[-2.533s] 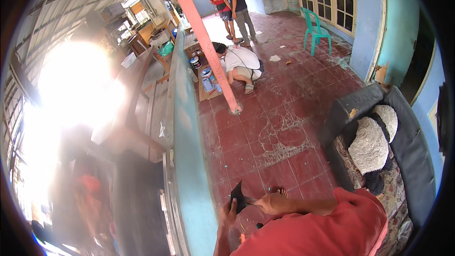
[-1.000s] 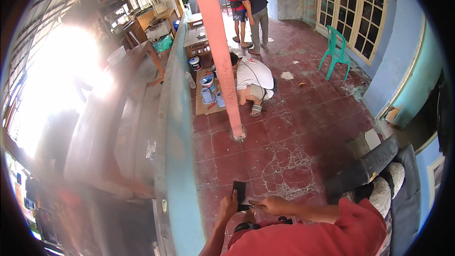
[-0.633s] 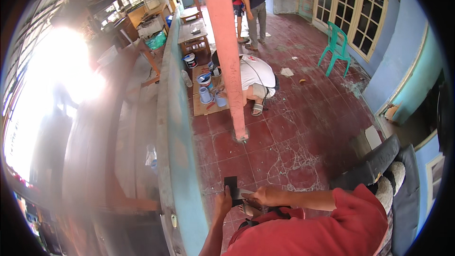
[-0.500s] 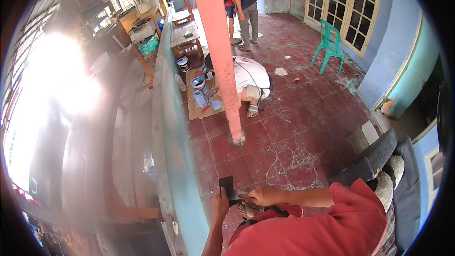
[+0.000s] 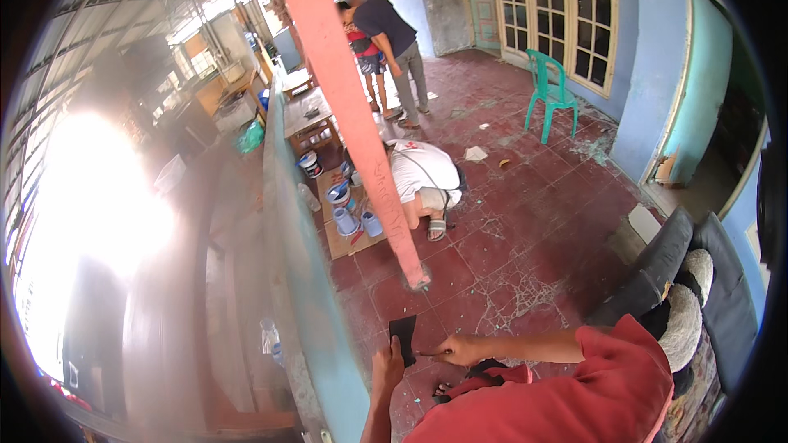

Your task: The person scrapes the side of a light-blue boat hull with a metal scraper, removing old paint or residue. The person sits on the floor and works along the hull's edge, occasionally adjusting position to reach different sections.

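Note:
Low in the view, my left hand (image 5: 387, 367) grips a dark, flat rectangular piece (image 5: 403, 336) by its lower edge, holding it upright. To its right, my right hand (image 5: 461, 350) is closed on a thin, dark stick-like tool (image 5: 428, 353). The tool points left toward the flat piece, and its tip lies close to that piece's lower right edge. Whether the two touch I cannot tell. My right forearm, in a red sleeve, comes in from the right.
A pink post (image 5: 353, 98) rises ahead beside a low blue wall (image 5: 328, 344). Behind it a person in white (image 5: 423, 168) crouches near paint buckets (image 5: 339, 194) on cardboard. Two people stand farther back. A green chair (image 5: 552, 94) and black cushions (image 5: 648, 271) are on the right.
My right hand has drawn slightly right, away from the flat piece, so the thin tool now shows between them. The view has tilted up, and the crouching person appears lower.

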A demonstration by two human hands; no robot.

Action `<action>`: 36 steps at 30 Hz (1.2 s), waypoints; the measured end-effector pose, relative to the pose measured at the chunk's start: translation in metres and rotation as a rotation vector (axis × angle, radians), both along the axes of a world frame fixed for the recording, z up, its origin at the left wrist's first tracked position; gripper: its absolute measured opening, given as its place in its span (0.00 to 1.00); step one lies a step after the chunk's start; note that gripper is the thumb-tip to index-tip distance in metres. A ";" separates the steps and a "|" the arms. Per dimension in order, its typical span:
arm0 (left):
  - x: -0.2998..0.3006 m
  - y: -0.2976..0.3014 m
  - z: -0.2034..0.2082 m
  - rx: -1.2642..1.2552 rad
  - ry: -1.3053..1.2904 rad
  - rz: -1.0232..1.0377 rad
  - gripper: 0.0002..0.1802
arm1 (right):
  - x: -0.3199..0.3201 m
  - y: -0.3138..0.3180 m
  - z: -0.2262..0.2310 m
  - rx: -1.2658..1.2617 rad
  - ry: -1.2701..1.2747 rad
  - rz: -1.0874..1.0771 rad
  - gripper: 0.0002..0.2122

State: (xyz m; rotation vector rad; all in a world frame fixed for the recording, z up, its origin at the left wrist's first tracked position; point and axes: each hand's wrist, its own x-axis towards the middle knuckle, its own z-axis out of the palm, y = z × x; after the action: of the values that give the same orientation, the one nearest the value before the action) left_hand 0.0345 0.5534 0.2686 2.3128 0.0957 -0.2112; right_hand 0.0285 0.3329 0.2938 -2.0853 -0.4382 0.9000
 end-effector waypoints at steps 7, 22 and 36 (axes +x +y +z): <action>0.006 -0.021 0.002 0.015 -0.015 0.078 0.33 | -0.014 -0.015 -0.028 -0.009 -0.402 0.024 0.19; -0.004 -0.013 0.014 0.027 -0.149 -0.027 0.33 | 0.000 -0.005 -0.055 0.111 -0.241 0.086 0.21; -0.013 -0.003 0.011 0.093 -0.101 -0.052 0.32 | -0.015 0.003 -0.028 0.079 -0.355 0.140 0.20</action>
State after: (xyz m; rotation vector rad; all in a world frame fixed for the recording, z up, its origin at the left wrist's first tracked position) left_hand 0.0216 0.5508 0.2801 2.4161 -0.0061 -0.1180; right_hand 0.0138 0.3361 0.2660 -2.1652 -0.8007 0.5774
